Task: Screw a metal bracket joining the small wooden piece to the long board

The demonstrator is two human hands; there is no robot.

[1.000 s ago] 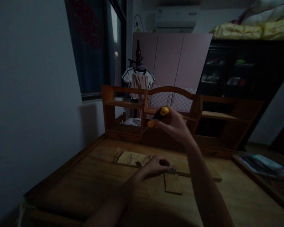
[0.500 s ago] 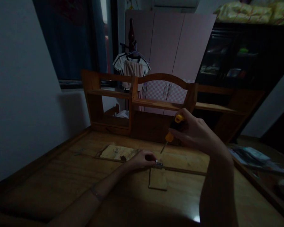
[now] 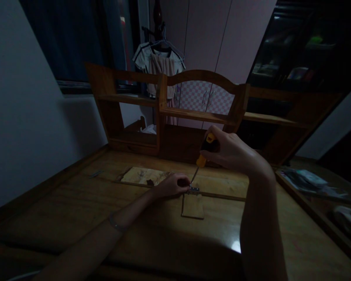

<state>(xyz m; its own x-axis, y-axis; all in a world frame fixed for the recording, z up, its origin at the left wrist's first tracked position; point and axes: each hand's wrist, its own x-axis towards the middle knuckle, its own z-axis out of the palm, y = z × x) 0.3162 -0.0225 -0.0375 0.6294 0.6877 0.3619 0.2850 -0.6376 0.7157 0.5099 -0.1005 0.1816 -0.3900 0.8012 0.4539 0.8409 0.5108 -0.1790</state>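
Observation:
My right hand (image 3: 225,148) is wrapped round the yellow and black handle of a screwdriver (image 3: 201,160), which slants down to the left. Its tip meets a small shiny piece, seemingly a screw (image 3: 190,185), pinched in the fingertips of my left hand (image 3: 173,185). Just beside those fingertips, a small metal hinge (image 3: 195,189) lies at the joint between a long wooden board (image 3: 219,187) and a small square wooden piece (image 3: 193,206). My left hand rests over the board's near edge. Dim light hides the finer detail of the hinge.
The wooden tabletop (image 3: 152,234) carries a small thin object (image 3: 96,173) at the left. Behind stands a wooden shelf unit (image 3: 193,115). Papers (image 3: 310,181) lie at the right beyond a raised edge. A wall (image 3: 41,117) borders the left side.
The screwdriver has come down and to the left, its tip now at my left fingertips. My left hand keeps its pinch by the hinge. The whole view has tilted downward.

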